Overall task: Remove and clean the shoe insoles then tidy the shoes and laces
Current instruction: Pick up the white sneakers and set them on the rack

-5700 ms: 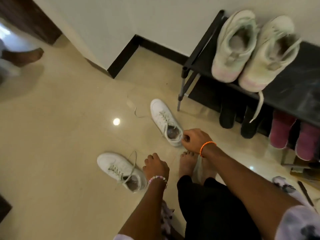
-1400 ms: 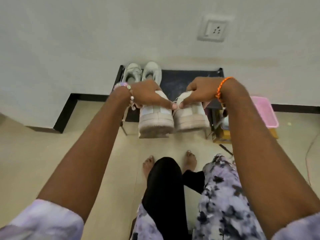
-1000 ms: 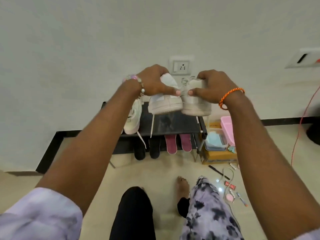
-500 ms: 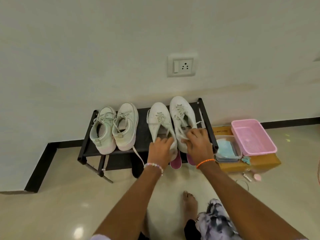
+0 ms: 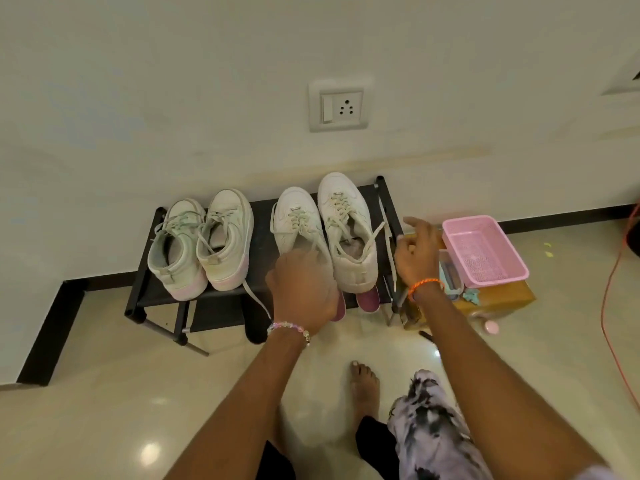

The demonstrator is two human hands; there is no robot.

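- white sneakers [image 5: 346,230] sit side by side on black shoe rack [image 5: 263,216].
- left hand [image 5: 304,289] covers one heel, grip hidden; right hand [image 5: 415,254] loosely curled, empty.
- light, soft-sided; probably best held at heel collar, limp laces tucked.

One camera sits on my head, looking forward and down. It faces the wall [image 5: 138,81] and shoe rack [image 5: 263,216], near my arms.

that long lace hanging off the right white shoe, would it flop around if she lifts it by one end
Probably yes: the lace drapes limply over the rack edge and hangs down, so it looks soft, not stiff. It likely weighs almost nothing, being thin and flat. Pulling it may tug the white shoe, since it seems threaded through the eyelets.
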